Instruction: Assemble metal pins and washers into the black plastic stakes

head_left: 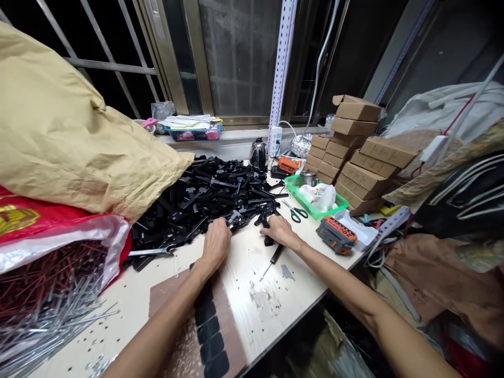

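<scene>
Along the black parts (pixel 226 189), my left hand (pixel 218 240) and right hand (pixel 280 231) sit apart (grips hidden from me); lifting 1 apiece should limit snags.

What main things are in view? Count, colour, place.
table: one, pale, centre
black parts: many, black, heaped centre
tan sheet: one, tan, left
red bag: one, red, left
metal rods: many, silvery, in red bag
wrench: one, silver, near heap
board: one, brown, table front
black pads: several, black, on board
screwdriver: one, black-handled, right of board
green basket: one, green, right
scissors: one pair, green-handled, beside green basket
battery pack: one, grey-orange, right
cardboard boxes: many, brown, back right
blue basket: one, blue, windowsill
left hand: one, bare, heap's edge
right hand: one, bare, on black parts
</scene>
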Demonstrator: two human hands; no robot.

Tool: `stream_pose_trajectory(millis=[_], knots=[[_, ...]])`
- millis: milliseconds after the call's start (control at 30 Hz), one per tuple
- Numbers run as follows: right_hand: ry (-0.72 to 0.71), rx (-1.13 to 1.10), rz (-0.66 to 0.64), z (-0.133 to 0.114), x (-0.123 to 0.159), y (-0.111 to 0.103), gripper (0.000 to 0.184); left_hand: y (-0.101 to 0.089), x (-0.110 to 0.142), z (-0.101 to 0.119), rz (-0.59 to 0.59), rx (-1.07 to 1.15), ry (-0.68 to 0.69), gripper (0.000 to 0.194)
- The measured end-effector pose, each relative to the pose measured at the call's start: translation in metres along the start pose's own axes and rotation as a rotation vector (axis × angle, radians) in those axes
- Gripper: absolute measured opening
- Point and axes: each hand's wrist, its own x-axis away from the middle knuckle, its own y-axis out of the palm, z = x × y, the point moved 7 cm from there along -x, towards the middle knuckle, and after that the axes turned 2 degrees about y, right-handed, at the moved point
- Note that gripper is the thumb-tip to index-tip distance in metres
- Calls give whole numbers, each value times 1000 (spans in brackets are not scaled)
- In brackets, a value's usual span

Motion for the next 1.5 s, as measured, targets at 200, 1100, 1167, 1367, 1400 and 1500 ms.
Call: stream_pose_trajectory(millis=[200, 1100, 1167, 1367, 1400, 1500], knots=[[-126, 130, -24, 8, -10, -8, 28, 20, -17, 28, -88, 97, 68, 15], [-308, -197, 95, -94, 58, -7, 27, 1, 26, 47, -171, 1873, -540, 42], [-465, -243, -40, -103, 66, -5, 41, 2, 25, 38, -154, 1895, -578, 40], [-283, -451, -185, -64, 26, -21, 26, -3, 28, -1, 0, 1812, -675, 38], [-193, -438, -130, -50, 15, -23, 30, -7, 30, -5, 21, 1796, -666, 38], [-1, -379, -15, -21, -11, -21, 31, -23, 37, -4, 43, 1751, -552, 38]])
